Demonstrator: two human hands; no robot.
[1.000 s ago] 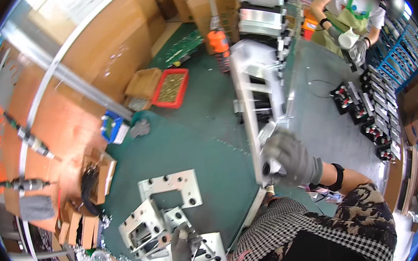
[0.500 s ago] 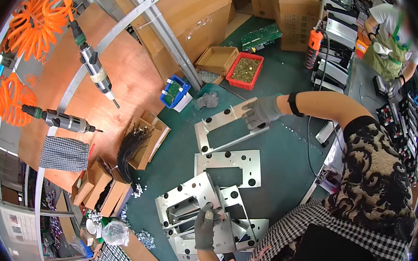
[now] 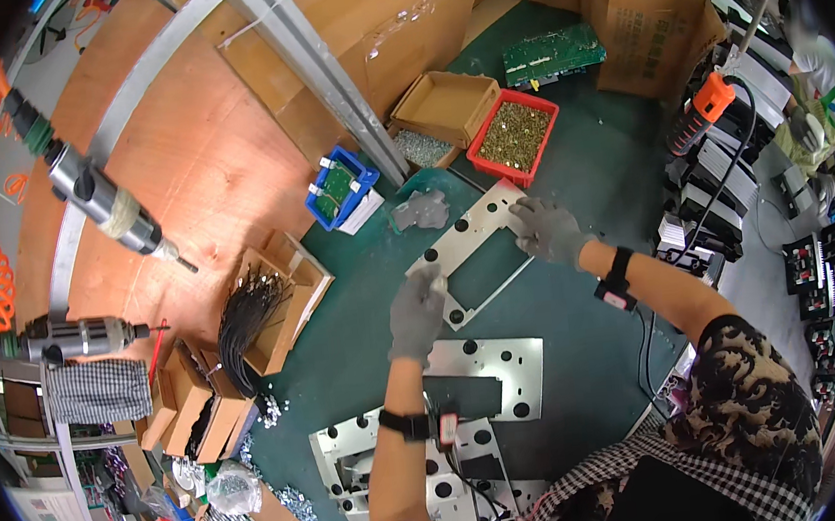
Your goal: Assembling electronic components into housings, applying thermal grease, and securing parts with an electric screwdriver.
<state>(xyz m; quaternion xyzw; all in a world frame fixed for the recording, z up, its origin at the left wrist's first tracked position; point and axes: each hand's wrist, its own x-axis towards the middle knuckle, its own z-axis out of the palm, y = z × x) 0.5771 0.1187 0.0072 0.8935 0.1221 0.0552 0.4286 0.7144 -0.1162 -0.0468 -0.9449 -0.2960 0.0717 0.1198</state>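
A flat silver metal plate (image 3: 463, 232) with a rectangular cutout and several round holes lies tilted on the green mat. My grey-gloved left hand (image 3: 417, 313) grips its near left corner. My gloved right hand (image 3: 546, 232) holds its far right edge. A black band sits on each wrist. Two similar plates lie closer to me, one (image 3: 507, 357) just below my left hand and one (image 3: 340, 449) under my left forearm.
Beyond the plate are a red bin of screws (image 3: 514, 136), a blue bin (image 3: 340, 188), an open cardboard box (image 3: 443, 107) and a grey rag (image 3: 421, 210). Two air screwdrivers (image 3: 106, 205) hang at left. An orange-handled tool (image 3: 703, 110) and another person (image 3: 816, 122) are at right.
My right hand brought the plate from the rack on the right down onto the mat. My left hand left the near plates and took hold of its corner. My view swung left.
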